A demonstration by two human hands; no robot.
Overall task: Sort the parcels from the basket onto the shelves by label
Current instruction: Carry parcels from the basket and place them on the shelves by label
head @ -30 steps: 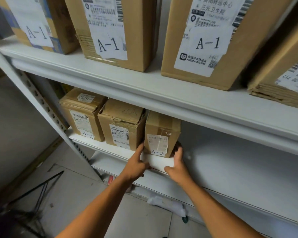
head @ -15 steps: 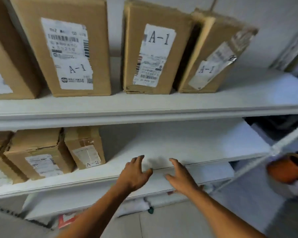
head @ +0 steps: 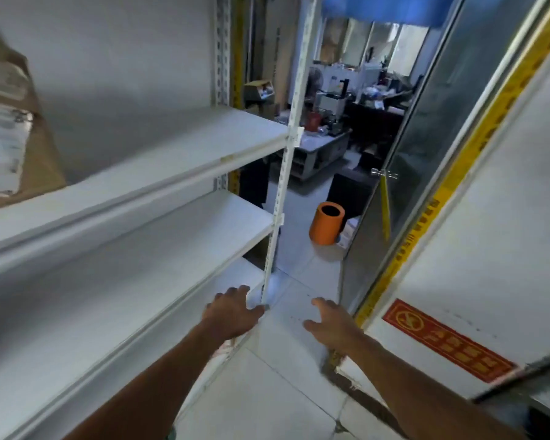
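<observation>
Left hand [head: 232, 312]: fingers spread, empty, over shelf corner; right hand [head: 331, 319]: fingers loose, empty, above floor; cardboard parcel [head: 16, 147]: far left on upper white shelf [head: 172, 154], label facing aisle, blurred; shelf boards run lengthwise toward doorway; orange bin [head: 326, 223] on floor beyond.

We see the shelves [head: 178, 154] on the left, with a parcel [head: 10, 122] on the upper one at far left. Beyond the shelf post [head: 283, 173], a bin [head: 327, 223] stands on the floor [head: 267, 392], just beside the door [head: 426, 138] on the right.
</observation>
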